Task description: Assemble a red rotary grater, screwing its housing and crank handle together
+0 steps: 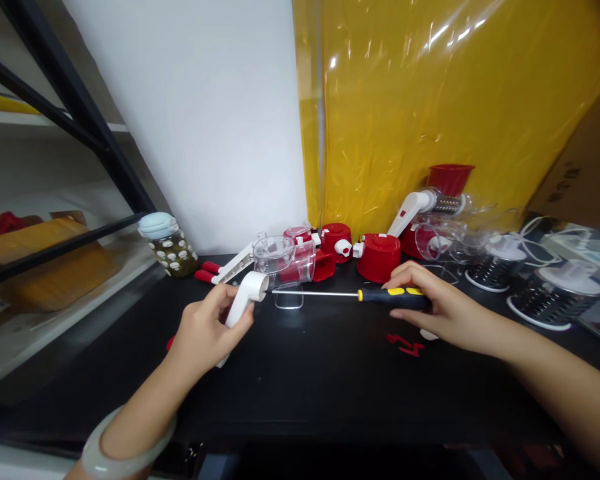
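Note:
My left hand point(207, 327) grips a white crank handle point(239, 309), its round hollow end turned to the right. In my right hand point(440, 303) is a screwdriver point(393, 298) with a dark blue and yellow grip, held level. Its thin metal shaft reaches left to the opening of the crank handle; whether the tip touches inside is hidden. Just behind the handle stand clear plastic housings point(280, 257) and another white handle with red grips point(217, 272). Small red plastic pieces point(405, 345) and a partly covered white piece point(429, 335) lie below my right hand.
Red bases point(379, 258) line the back of the black table point(305, 393). An assembled rotary grater point(435, 207) stands behind them. Metal grater drums point(555, 293) sit at the right. A jar with a light blue lid point(163, 243) is at the left, near the shelf frame point(75, 120).

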Demonstrator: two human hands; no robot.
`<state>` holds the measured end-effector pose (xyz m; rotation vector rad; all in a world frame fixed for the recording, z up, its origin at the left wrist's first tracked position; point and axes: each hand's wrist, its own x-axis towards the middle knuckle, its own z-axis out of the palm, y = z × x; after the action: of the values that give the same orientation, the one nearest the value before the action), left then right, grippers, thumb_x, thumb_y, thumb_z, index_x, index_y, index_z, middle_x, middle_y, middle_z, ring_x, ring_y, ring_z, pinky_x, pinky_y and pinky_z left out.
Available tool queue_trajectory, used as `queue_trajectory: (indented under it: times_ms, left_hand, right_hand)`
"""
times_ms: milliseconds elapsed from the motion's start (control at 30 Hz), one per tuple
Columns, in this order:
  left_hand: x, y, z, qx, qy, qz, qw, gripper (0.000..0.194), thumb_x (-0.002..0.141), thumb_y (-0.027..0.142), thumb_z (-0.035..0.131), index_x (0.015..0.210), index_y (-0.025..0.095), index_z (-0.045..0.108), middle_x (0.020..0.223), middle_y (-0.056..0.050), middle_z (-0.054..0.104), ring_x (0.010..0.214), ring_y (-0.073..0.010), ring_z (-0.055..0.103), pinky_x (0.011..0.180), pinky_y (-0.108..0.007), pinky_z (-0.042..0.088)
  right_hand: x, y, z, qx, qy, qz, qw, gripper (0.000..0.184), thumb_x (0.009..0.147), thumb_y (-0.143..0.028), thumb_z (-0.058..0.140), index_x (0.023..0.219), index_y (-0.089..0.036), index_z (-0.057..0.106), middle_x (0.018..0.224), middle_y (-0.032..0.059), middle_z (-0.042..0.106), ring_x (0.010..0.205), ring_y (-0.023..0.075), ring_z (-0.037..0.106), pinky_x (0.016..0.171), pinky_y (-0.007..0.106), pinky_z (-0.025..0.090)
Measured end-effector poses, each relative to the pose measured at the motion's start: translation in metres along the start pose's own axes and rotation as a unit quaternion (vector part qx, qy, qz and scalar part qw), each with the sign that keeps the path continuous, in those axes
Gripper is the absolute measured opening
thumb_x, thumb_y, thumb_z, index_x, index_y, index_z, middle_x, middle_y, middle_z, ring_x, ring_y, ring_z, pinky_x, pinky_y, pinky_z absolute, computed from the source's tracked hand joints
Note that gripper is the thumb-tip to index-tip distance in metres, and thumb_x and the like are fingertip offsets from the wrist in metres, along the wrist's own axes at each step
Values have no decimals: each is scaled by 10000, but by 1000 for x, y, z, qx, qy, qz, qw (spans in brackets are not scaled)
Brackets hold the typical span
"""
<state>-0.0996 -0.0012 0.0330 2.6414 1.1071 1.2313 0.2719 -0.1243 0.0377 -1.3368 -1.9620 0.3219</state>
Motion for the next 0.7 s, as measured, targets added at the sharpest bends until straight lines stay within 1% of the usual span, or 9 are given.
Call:
queue_trajectory:
  times_ms: [67,167,267,400,500,533,567,633,700]
  left_hand:
    - [0,-1,0,-9,-5,-1,1000,143,818,283,647,880,201,547,664,28,693,532,-117,611,542,-217,474]
    - [0,-2,-2,-11,-4,4,1000,138,824,279,645,871,197,544,637,30,683,525,-118,611,539,-216,475]
    - [-1,-2,-3,-2,-1,18,1000,138,818,269,652,881,193,555,658,26,684,538,-115,615,534,-209,471]
    - [-1,1,-2,-4,2,37,999,139,808,241,658,898,194,562,670,34,692,528,-103,612,541,-199,480]
    - [-1,2,-2,-13,13,40,999,142,807,229,657,901,195,557,657,42,691,520,-98,611,549,-195,488]
    - [-1,3,-2,-13,14,42,999,143,805,228,658,901,196,558,653,45,687,518,-95,606,547,-193,486]
    - [-1,3,-2,-11,16,45,999,142,803,227,659,901,197,560,650,48,683,515,-93,600,542,-191,481]
    - [0,4,-1,-3,18,52,998,143,799,225,660,903,199,566,650,51,678,513,-89,591,532,-188,469]
    - [0,5,-1,0,19,50,999,143,799,227,660,905,199,568,643,53,673,509,-88,587,526,-189,461]
  right_hand:
    - [0,-2,0,5,-6,0,1000,213,887,-373,610,1051,-242,572,1008,65,610,922,198,604,805,346,516]
    - [0,-4,1,22,-27,18,999,249,883,-400,614,1065,-230,606,980,61,633,859,183,630,750,316,528]
    - [1,-5,3,69,-43,69,994,300,880,-453,597,1052,-211,636,900,48,656,667,145,637,586,276,522]
    - [4,-4,4,145,-58,141,978,387,878,-543,554,983,-182,646,742,25,660,487,98,566,445,228,441]
    - [7,-3,6,189,-102,194,957,513,910,-609,446,748,-153,615,535,7,588,388,65,468,380,190,328]
    - [8,-3,8,202,-107,211,950,539,912,-625,423,715,-153,592,507,7,576,360,56,434,359,183,287]
    - [9,-3,9,214,-104,225,945,543,910,-636,411,729,-154,584,501,8,579,337,50,405,340,181,253]
    - [9,-3,11,230,-74,248,938,505,902,-644,413,890,-170,586,551,3,612,318,52,382,314,178,212]
    - [8,-4,10,230,-40,247,940,462,887,-630,459,1067,-211,538,657,-16,630,331,49,376,306,175,230]
